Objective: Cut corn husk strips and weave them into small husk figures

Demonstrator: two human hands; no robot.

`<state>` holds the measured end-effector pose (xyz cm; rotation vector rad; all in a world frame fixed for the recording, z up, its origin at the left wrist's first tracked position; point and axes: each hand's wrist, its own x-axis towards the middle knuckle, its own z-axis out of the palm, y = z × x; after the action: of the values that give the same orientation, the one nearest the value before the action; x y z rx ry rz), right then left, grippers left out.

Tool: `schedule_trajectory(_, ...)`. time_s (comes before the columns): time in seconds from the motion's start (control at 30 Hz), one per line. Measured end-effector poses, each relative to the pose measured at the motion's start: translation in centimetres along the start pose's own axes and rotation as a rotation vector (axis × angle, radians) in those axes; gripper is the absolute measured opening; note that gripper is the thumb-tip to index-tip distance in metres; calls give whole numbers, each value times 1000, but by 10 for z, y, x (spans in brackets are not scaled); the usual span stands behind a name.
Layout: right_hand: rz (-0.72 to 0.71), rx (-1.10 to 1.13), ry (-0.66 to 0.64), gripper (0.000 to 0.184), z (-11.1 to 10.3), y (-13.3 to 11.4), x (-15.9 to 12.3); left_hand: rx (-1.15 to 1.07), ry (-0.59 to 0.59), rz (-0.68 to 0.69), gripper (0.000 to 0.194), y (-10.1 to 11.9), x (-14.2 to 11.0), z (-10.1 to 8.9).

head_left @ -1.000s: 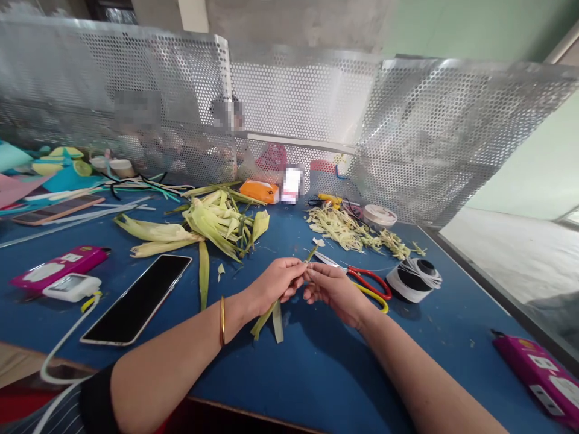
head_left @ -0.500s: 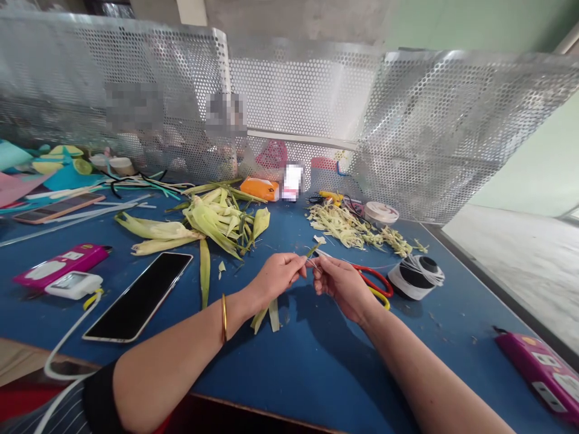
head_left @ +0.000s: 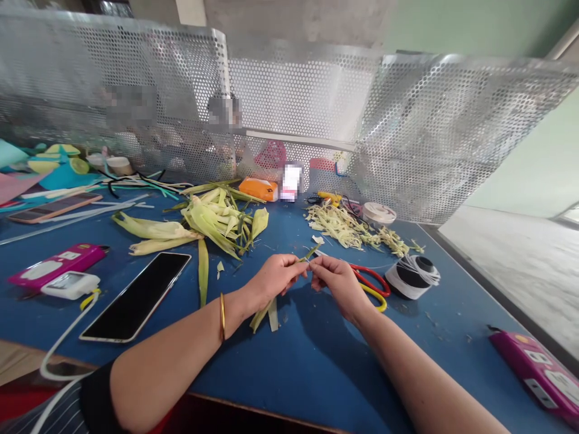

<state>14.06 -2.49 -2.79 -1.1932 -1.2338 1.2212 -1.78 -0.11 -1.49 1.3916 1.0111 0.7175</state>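
My left hand [head_left: 279,275] is closed on a bundle of corn husk strips [head_left: 272,314]; their lower ends hang below the palm and a green tip pokes out above the fingers. Close beside it, my right hand [head_left: 335,282] pinches a thin white thread at the husk. From there the thread runs right towards a spool of white thread [head_left: 411,279] with a black core. Scissors [head_left: 373,283] with red and yellow handles lie behind my right hand, their blades partly hidden by it. A pile of corn husks [head_left: 215,220] rests beyond my left hand.
A black-screened phone [head_left: 138,295] and a magenta power strip [head_left: 63,265] with a white plug lie left; another power strip [head_left: 536,374] is at right. Shredded husk [head_left: 337,224] and a tape roll [head_left: 379,213] sit behind. A perforated metal screen [head_left: 298,90] borders the blue table.
My right hand moved slightly away from the left, then came back to it, its fingers now pinched at the thread. My left hand keeps its hold on the husk strips.
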Motion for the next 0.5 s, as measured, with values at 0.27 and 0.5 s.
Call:
schedule_trajectory(0.27,12,21,25,22,0,3,2,-180,-4,-47,27,0,3,1)
schedule_trajectory(0.5,1,23,41,19,2,0,1,-186,68,-20,30,-1,3,0)
